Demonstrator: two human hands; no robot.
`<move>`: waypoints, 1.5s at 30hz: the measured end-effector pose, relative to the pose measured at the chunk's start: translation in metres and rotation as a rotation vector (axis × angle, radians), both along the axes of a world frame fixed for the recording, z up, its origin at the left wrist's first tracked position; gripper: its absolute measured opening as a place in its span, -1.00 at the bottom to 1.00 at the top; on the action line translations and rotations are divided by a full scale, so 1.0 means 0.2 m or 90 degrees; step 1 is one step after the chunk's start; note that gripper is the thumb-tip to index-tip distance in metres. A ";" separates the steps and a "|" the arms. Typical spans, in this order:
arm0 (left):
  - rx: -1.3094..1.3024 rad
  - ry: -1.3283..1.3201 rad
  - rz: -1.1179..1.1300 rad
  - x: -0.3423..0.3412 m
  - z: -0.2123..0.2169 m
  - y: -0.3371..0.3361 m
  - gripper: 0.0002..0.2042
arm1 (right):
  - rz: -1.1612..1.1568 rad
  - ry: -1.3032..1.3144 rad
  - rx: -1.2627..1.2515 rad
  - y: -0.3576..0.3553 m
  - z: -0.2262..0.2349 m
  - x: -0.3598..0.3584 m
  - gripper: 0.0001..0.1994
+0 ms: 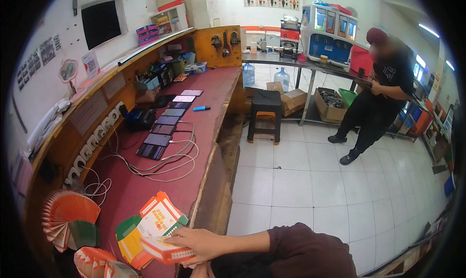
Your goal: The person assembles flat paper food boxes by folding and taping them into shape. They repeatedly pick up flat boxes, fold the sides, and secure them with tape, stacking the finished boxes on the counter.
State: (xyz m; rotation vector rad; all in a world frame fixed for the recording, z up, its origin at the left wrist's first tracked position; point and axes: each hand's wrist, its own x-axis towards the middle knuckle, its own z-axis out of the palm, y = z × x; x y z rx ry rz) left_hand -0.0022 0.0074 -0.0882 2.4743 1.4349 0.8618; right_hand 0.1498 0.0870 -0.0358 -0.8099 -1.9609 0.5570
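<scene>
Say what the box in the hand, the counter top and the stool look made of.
Box: printed cardboard, matte, folded flaps.
Counter top: dull red laminate or vinyl on wood, going by the bare wooden edge.
Stool: likely moulded plastic, black over orange, slightly glossy.

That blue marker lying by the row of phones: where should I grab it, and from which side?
Probably pinch the blue marker across the middle of its barrel, coming from above. It lies flat on the red counter, its length left to right, with bare surface all round it. Come in from the counter's open edge, so the hand stays away from the phones and cables.
</scene>
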 end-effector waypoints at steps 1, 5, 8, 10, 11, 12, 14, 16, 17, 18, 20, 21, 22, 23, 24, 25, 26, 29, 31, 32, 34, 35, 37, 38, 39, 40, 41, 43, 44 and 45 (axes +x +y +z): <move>-0.012 0.043 -0.039 0.01 -0.02 -0.02 -0.83 | 0.003 -0.058 -0.082 0.01 -0.01 -0.01 -0.43; -0.087 -0.081 -0.093 -0.10 0.03 -0.07 -0.83 | -0.031 -0.021 -0.146 -0.01 -0.13 -0.03 -0.61; -0.099 -0.347 0.023 -0.19 0.10 -0.07 -0.83 | 0.029 0.098 -0.237 -0.12 -0.23 -0.03 -0.66; -0.095 -0.476 0.065 -0.24 0.13 -0.07 -0.82 | 0.108 0.092 -0.274 -0.22 -0.25 -0.02 -0.69; -0.091 -0.521 0.078 -0.26 0.14 -0.06 -0.82 | 0.168 0.115 -0.276 -0.27 -0.25 -0.04 -0.67; -0.084 -0.546 0.082 -0.26 0.15 -0.05 -0.82 | 0.200 0.184 -0.238 -0.31 -0.24 -0.01 -0.70; -0.079 -0.542 0.094 -0.26 0.16 -0.03 -0.82 | 0.228 0.207 -0.198 -0.34 -0.19 0.00 -0.73; -0.076 -0.516 0.101 -0.26 0.16 0.00 -0.82 | 0.223 0.153 -0.155 -0.33 -0.13 0.00 -0.72; -0.075 -0.504 0.102 -0.25 0.16 0.02 -0.82 | 0.223 0.119 -0.136 -0.32 -0.11 0.01 -0.71; -0.071 -0.496 0.102 -0.24 0.17 0.03 -0.82 | 0.228 0.070 -0.118 -0.31 -0.08 0.02 -0.70; -0.062 -0.477 0.104 -0.24 0.17 0.05 -0.82 | 0.237 0.070 -0.145 -0.31 -0.03 0.03 -0.68; -0.058 -0.470 0.104 -0.24 0.17 0.06 -0.82 | 0.239 0.120 -0.191 -0.31 -0.01 0.04 -0.67; -0.055 -0.461 0.106 -0.24 0.18 0.07 -0.82 | 0.237 0.152 -0.186 -0.31 0.01 0.04 -0.67; -0.052 -0.454 0.108 -0.24 0.18 0.07 -0.82 | 0.236 0.184 -0.180 -0.31 0.02 0.05 -0.67; -0.047 -0.448 0.109 -0.24 0.18 0.08 -0.82 | 0.232 0.197 -0.123 -0.30 0.03 0.05 -0.67; -0.044 -0.443 0.111 -0.25 0.18 0.08 -0.82 | 0.228 0.208 -0.066 -0.29 0.04 0.06 -0.66; -0.040 -0.435 0.112 -0.25 0.18 0.09 -0.81 | 0.233 0.172 -0.045 -0.27 0.05 0.06 -0.66; -0.025 -0.420 0.120 -0.27 0.18 0.10 -0.81 | 0.262 0.033 -0.028 -0.23 0.07 0.05 -0.63; -0.015 -0.405 0.124 -0.28 0.18 0.11 -0.81 | 0.282 0.046 0.013 -0.23 0.08 0.04 -0.61; -0.009 -0.398 0.127 -0.29 0.18 0.12 -0.81 | 0.288 0.081 0.046 -0.23 0.08 0.04 -0.60; 0.001 -0.386 0.130 -0.30 0.18 0.13 -0.81 | 0.205 0.120 0.058 -0.24 0.09 0.06 -0.62; 0.009 -0.379 0.134 -0.31 0.18 0.13 -0.81 | 0.161 0.116 0.053 -0.23 0.09 0.07 -0.63; 0.024 -0.365 0.139 -0.33 0.18 0.14 -0.81 | 0.092 0.188 -0.001 -0.19 0.07 0.09 -0.60; 0.033 -0.359 0.141 -0.34 0.18 0.14 -0.81 | 0.028 0.177 -0.046 -0.16 0.05 0.10 -0.58; 0.040 -0.350 0.144 -0.35 0.18 0.15 -0.81 | 0.061 0.213 -0.161 -0.13 0.03 0.09 -0.57; 0.048 -0.342 0.149 -0.37 0.18 0.15 -0.80 | 0.065 0.214 -0.289 -0.08 0.00 0.06 -0.55; 0.056 -0.334 0.152 -0.38 0.18 0.16 -0.80 | 0.046 0.178 -0.455 -0.04 -0.04 0.05 -0.53; 0.075 -0.315 0.165 -0.42 0.17 0.17 -0.80 | 0.174 0.142 -0.615 -0.03 -0.13 0.03 -0.53; 0.088 -0.309 0.171 -0.44 0.17 0.17 -0.80 | 0.184 0.168 -0.697 -0.06 -0.18 0.00 -0.53; 0.101 -0.298 0.176 -0.46 0.16 0.18 -0.80 | 0.191 0.196 -0.779 -0.10 -0.22 -0.03 -0.52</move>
